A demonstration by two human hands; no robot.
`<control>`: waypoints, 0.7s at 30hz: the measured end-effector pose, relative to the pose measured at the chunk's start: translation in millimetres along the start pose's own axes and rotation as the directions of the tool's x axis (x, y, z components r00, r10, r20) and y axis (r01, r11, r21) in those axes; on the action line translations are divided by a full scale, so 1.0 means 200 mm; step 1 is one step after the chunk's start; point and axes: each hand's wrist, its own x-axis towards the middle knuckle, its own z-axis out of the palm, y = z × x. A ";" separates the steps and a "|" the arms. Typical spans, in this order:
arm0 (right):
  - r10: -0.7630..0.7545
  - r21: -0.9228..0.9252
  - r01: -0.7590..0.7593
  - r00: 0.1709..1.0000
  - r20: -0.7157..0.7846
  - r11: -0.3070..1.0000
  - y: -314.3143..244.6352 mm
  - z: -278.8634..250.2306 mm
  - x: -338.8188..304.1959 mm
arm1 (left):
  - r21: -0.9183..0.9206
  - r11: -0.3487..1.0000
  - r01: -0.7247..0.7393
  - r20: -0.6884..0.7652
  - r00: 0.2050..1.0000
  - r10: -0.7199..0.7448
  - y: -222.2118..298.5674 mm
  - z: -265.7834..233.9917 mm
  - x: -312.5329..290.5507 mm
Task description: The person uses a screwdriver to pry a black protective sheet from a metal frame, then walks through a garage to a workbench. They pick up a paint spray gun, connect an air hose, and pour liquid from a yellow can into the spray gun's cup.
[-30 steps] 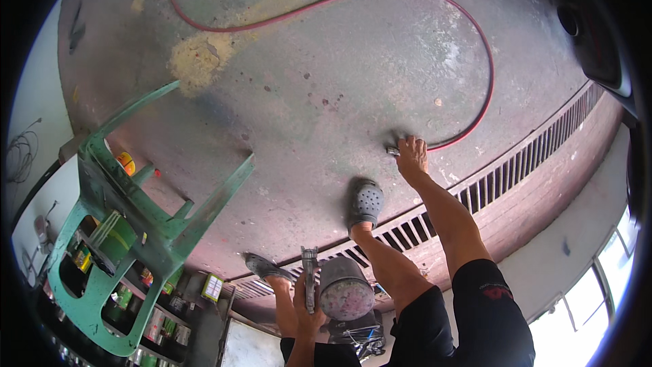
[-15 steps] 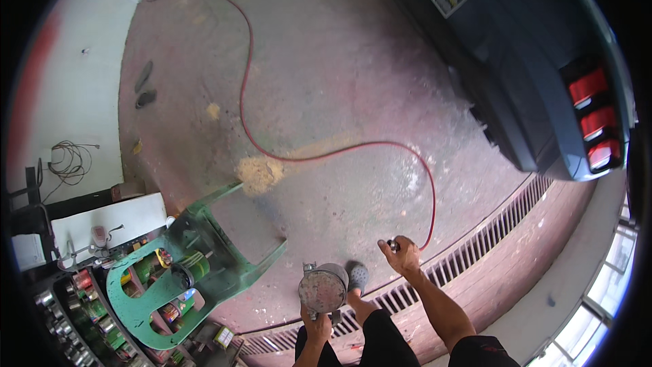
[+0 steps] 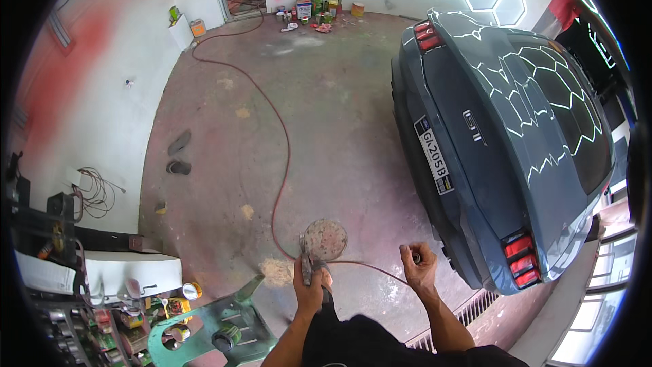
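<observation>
My left hand (image 3: 309,292) is closed round the handle of a spray gun (image 3: 305,268), held low in front of my body. A round, paint-crusted cup lid (image 3: 326,239) faces up from it. Off to the right, my right hand (image 3: 420,269) grips the end of a red air hose (image 3: 380,272), where a small round metal fitting (image 3: 416,257) shows by the thumb. The two hands are well apart, and the hose end does not touch the gun. From my right hand the hose runs left, then away across the floor.
A dark grey-blue car (image 3: 468,115) stands close on the right. At lower left are a green plastic stool (image 3: 255,309) with a can on it and a shelf of several cans (image 3: 122,326). Sandals (image 3: 178,143) lie near the left wall; more cans (image 3: 319,8) stand far back.
My view has tilted up, bringing the far wall and most of the car in. The spray gun has turned in my left hand, its lid now farther from me. My right hand keeps the hose end.
</observation>
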 end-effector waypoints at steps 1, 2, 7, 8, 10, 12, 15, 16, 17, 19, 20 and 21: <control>-0.036 0.024 0.036 0.999 0.000 0.999 -0.12 0.07 0.13 | 0.074 0.996 -0.057 -0.012 0.998 0.058 -0.07 -0.03 0.17; -0.088 0.021 0.087 0.996 0.028 0.996 -0.22 0.13 0.27 | 0.145 0.983 -0.112 -0.007 0.993 0.114 -0.07 -0.05 0.32; -0.165 0.021 0.164 0.961 0.223 0.986 -0.74 0.42 0.88 | 0.293 0.947 -0.133 0.069 0.991 0.118 0.36 0.00 0.90; -0.200 -0.015 0.213 0.940 0.277 0.977 -0.86 0.47 1.01 | 0.328 0.934 -0.144 0.079 0.989 0.125 0.41 0.01 1.01; -0.201 -0.043 0.228 0.921 0.333 0.973 -1.00 0.62 1.27 | 0.402 0.900 -0.169 0.098 0.985 0.142 0.47 0.03 1.28; -0.209 -0.062 0.252 0.897 0.389 0.966 -1.03 0.78 1.55 | 0.463 0.868 -0.180 0.095 0.984 0.153 0.52 0.09 1.56; -0.211 -0.083 0.276 0.867 0.452 0.957 -0.95 1.06 2.05 | 0.546 0.813 -0.204 0.104 0.979 0.176 0.56 0.18 2.05; -0.189 -0.098 0.263 0.864 0.467 0.960 -0.92 1.14 2.22 | 0.554 0.797 -0.240 0.122 0.971 0.207 0.58 0.21 2.22; -0.167 -0.114 0.251 0.861 0.481 0.961 -0.91 1.22 2.40 | 0.559 0.781 -0.277 0.142 0.961 0.239 0.61 0.23 2.39; -0.202 -0.125 0.308 0.829 0.521 0.943 -0.94 1.33 2.73 | 0.578 0.770 -0.269 0.141 0.963 0.231 0.69 0.32 2.70; -0.222 -0.130 0.341 0.812 0.541 0.931 -0.95 1.39 2.90 | 0.587 0.771 -0.245 0.133 0.969 0.207 0.72 0.37 2.87; -0.202 -0.152 0.330 0.817 0.540 0.932 -0.97 1.43 3.05 | 0.597 0.773 -0.213 0.124 0.977 0.174 0.78 0.43 3.01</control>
